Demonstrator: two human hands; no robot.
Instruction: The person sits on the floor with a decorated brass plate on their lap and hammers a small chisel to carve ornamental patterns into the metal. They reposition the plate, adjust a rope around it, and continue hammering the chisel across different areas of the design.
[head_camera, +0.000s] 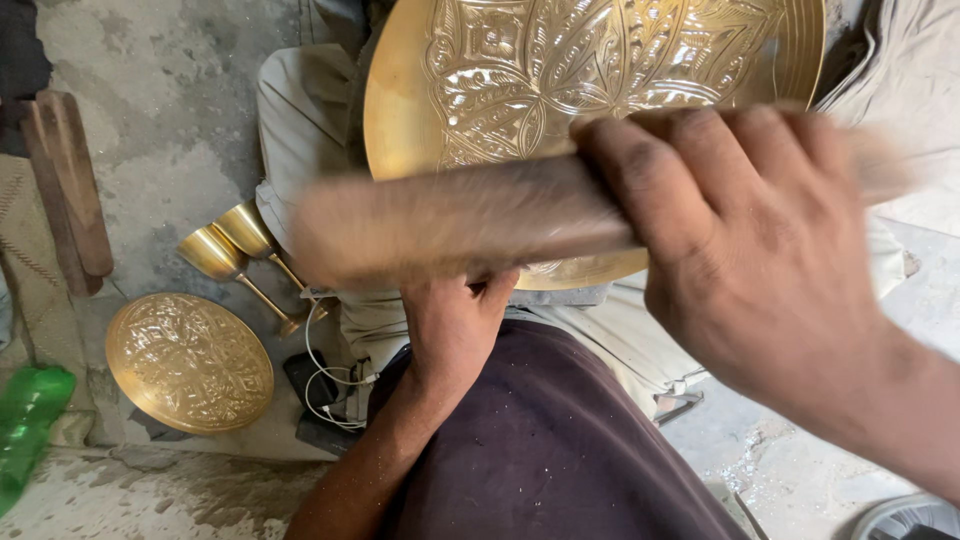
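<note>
Engraved brass tray (520, 70) on lap, under wooden mallet (450, 215) gripped by right hand (740, 250); left hand (450, 320) at tray's near edge, grip hidden.

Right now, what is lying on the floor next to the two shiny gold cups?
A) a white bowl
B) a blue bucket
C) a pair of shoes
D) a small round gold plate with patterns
D: a small round gold plate with engraved patterns lies flat on the floor just below and left of the two gold cups, which are tipped on their sides.
</note>
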